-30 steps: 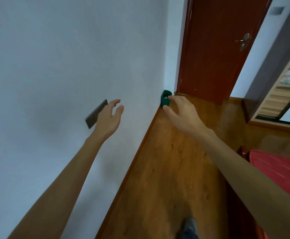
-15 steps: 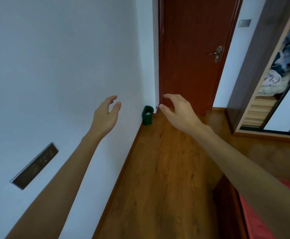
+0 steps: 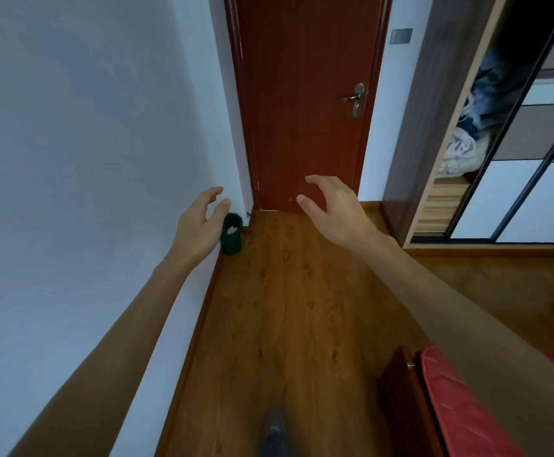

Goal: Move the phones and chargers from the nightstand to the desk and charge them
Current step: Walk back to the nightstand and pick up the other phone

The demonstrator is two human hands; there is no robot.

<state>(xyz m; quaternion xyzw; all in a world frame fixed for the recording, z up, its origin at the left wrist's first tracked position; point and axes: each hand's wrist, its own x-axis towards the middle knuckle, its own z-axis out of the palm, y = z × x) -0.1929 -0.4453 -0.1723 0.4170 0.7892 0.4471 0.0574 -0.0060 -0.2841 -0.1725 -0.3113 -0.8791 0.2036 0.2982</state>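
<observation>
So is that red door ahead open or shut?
Shut. The door sits flush in its frame with no gap along either edge, and its handle is level.

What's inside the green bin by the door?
A small white scrap shows inside the green bin, too blurred to identify. Its wall hides anything deeper; the left hand covers its left edge.

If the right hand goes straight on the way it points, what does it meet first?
Probably the closed door, low down; the right hand holds nothing and the way looks free, though depth is unclear.
</observation>
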